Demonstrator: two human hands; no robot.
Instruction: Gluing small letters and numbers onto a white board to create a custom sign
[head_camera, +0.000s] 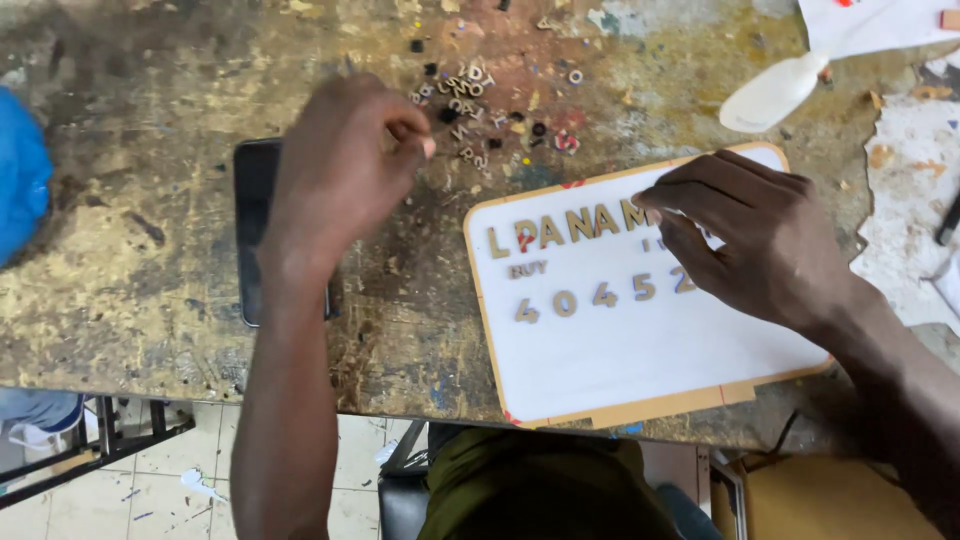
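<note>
On white board (640, 350): five wooden digits (604, 294).

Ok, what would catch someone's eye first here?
Probably the white board with a tan edge at centre right, carrying rows of small tan cut-out characters, where the right hand presses on the top row. Up the worn, paint-stained workbench, the left hand pinches beside a loose pile of characters.
</note>
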